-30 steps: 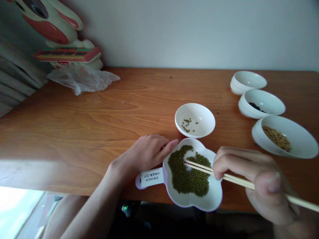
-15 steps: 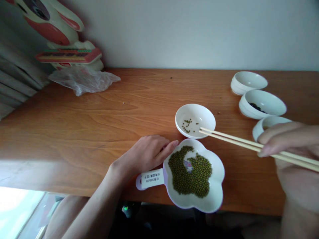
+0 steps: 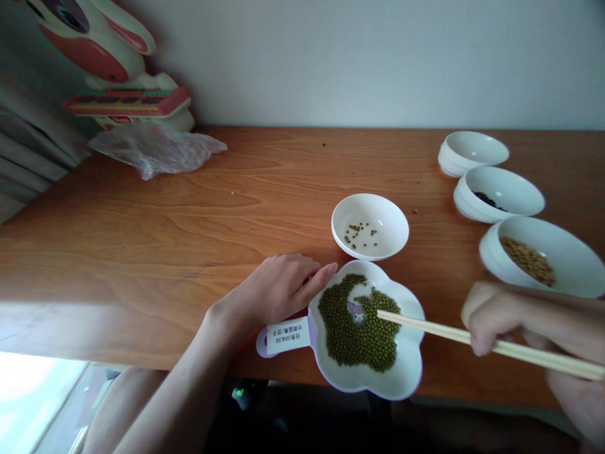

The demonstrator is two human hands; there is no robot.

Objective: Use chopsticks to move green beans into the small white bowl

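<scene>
A flower-shaped white dish (image 3: 406, 372) heaped with green mung beans (image 3: 352, 334) sits at the table's near edge, its labelled handle (image 3: 282, 336) pointing left. My left hand (image 3: 276, 289) rests on the table with loosely curled fingers, one fingertip touching the dish's left rim. My right hand (image 3: 529, 331) grips a pair of wooden chopsticks (image 3: 439, 332) whose tips hover over the beans' right side. Just behind stands a small white bowl (image 3: 390, 224) holding a few green beans.
Three white bowls line the right side: an empty one (image 3: 472, 151), one with black beans (image 3: 501, 192), one with tan beans (image 3: 543, 252). A crumpled clear plastic bag (image 3: 154, 148) and a red-and-white toy (image 3: 113, 69) sit at the back left by the wall.
My right hand brought the chopsticks from the flower dish up to the small bowl, then back down over the green beans. The left hand stayed put.
</scene>
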